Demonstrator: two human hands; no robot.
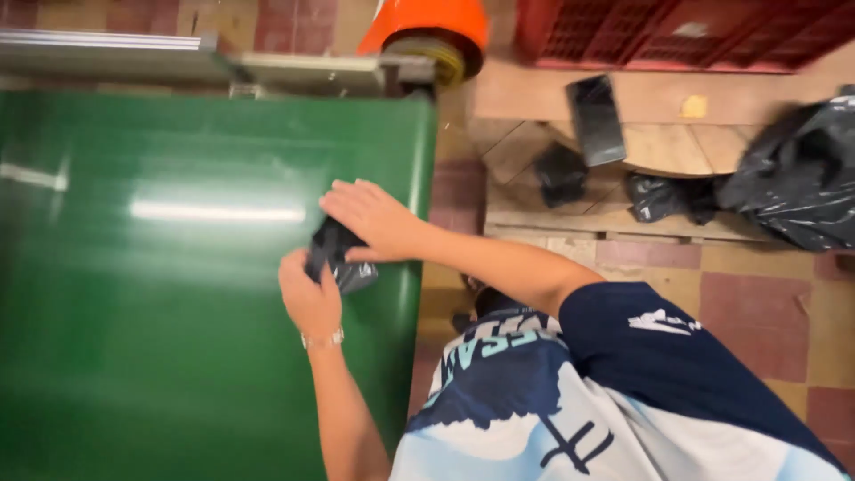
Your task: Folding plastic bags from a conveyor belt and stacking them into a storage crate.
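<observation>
hands: both on one small dark glossy pouch (343, 260) at the right edge of the green surface (160, 294)
left hand (307, 298): curled shut around the pouch's lower left end, thumb side up, bracelet (322, 339) at the wrist
right hand (374, 218): laid over the pouch from above, fingers bent down onto its top, thumb pinching the near edge; gripping it
pouch position: between the two hands, touching both, resting on or just above the green surface; cannot tell if it is lifted
pouch state: crumpled, partly hidden by the right hand's fingers; open or sealed, cannot tell
progress: looks early to midway in handling this one pouch; it is held and not yet laid flat or let go
left to do: judging by the frame, more dark pouches (561, 174) lie loose on the wooden pallet (534, 218) to the right, well apart from the hands
nearby: flat black packet (595, 120) on the pallet, black plastic bag (793, 178) beside it, red crate (677, 36) behind
far end: orange roll (432, 31) above the surface's top right corner
blur: frame is motion-smeared, fine finger detail is soft
</observation>
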